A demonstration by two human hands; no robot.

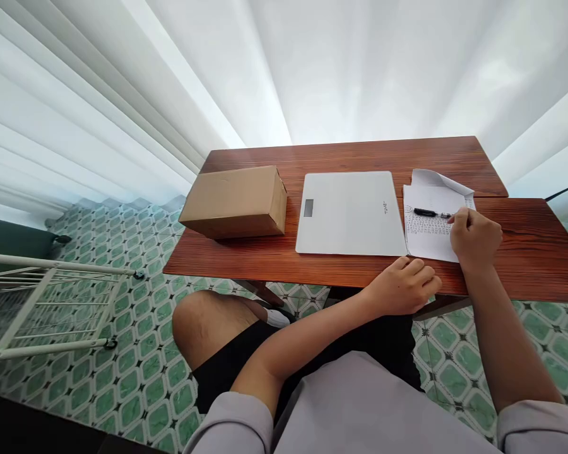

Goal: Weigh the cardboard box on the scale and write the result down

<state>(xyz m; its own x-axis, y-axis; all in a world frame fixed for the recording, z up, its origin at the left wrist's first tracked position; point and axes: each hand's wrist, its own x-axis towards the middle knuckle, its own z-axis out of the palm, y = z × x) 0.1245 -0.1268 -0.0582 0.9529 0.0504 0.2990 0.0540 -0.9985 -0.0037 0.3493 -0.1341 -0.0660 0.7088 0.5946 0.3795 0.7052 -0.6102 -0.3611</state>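
Observation:
A black pen (pixel 425 213) lies across the handwritten page of a paper pad (pixel 428 243). My right hand (pixel 476 238) rests on the right side of that page, its fingers curled in, with the pen's clear end at the thumb and index fingertips. Part of the writing is hidden under this hand. At the table's front edge, just below the pad's lower left corner, lies my left hand (pixel 402 285), palm down, fingers loosely bent and holding nothing. Left of the pad is a flat white digital scale (pixel 350 214) with a small grey display.
A closed cardboard box (pixel 236 198) stands at the left of the brown wooden table (pixel 341 152). White curtains (pixel 312 69) hang behind it. A white metal rack (pixel 52 302) on wheels is on the green tiled floor (pixel 156 378) at left.

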